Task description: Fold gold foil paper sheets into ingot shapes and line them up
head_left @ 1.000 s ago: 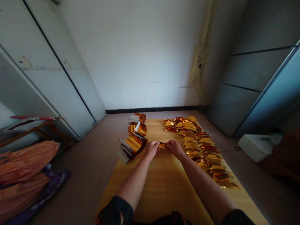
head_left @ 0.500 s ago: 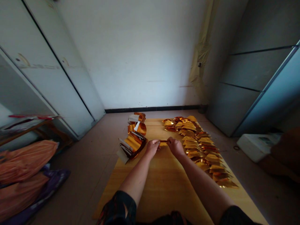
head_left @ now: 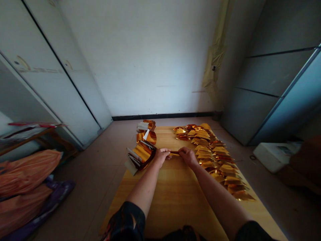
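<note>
Between my two hands a narrow folded piece of gold foil paper (head_left: 175, 153) is stretched sideways over the table. My left hand (head_left: 162, 156) pinches its left end, and my right hand (head_left: 187, 155) pinches its right end. Left of my left hand lie curled stacks of gold foil sheets (head_left: 143, 152) with pale backs. To the right, several folded gold paper pieces (head_left: 203, 148) lie overlapped in rows along the table's right side. Fine folds in the held piece are too small to make out.
The wooden table (head_left: 173, 201) stands on a tiled floor before a white wall (head_left: 150, 67). Pale cabinets (head_left: 62, 83) rise at left, a grey refrigerator (head_left: 260, 87) at right. Orange bags (head_left: 30, 174) lie at lower left, and a white box (head_left: 271, 156) sits at right.
My left hand has shifted slightly left and its fingers have moved along the gold paper. My right hand stays nearly in place, still pinching its end.
</note>
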### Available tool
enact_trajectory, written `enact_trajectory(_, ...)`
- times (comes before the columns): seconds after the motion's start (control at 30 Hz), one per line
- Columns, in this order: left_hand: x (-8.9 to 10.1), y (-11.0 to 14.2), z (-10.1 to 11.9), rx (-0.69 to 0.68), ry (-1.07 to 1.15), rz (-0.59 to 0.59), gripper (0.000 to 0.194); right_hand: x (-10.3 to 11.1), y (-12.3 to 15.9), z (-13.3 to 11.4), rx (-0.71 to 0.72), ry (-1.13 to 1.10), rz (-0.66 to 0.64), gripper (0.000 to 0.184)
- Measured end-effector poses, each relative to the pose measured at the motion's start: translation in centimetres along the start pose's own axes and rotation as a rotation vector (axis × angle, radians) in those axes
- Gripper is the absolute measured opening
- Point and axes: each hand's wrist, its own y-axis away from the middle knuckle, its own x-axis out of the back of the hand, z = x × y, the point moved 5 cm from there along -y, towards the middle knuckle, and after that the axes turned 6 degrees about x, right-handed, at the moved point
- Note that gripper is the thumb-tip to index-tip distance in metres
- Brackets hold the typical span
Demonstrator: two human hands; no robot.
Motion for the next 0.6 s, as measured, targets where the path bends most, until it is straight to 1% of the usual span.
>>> enact_trajectory(0.1, -0.1, -0.2, -0.2, 0.011, 0.014, -0.022, 0.009, -0.4, -0.1, 0.7, -0.025, -0.131, -0.027, 0.020)
enact_trajectory(0.17, -0.2, -0.3, -0.3, 0.018, 0.002, -0.027, 0.009, -0.3, -0.1, 0.8, -0.006, -0.143, -0.021, 0.020)
enact_trajectory(0.27, -0.2, -0.7, -0.4, 0.015, -0.056, -0.009, 0.007, 0.2, -0.3, 0.5, 0.076, -0.024, 0.032, 0.018)
enact_trajectory(0.37, -0.1, -1.0, -0.4, -0.013, -0.118, -0.017, 0.011, 0.7, -0.3, 0.1, 0.143, 0.113, 0.072, 0.019)
enact_trajectory(0.47, 0.1, -1.2, -0.4, -0.026, -0.150, -0.039, 0.015, 0.8, -0.4, 0.0, 0.142, 0.211, 0.070, 0.020)
enact_trajectory(0.6, 0.5, -1.2, -0.2, -0.025, -0.160, -0.024, 0.014, 0.7, -0.2, -0.1, 0.117, 0.266, 0.060, 0.020)
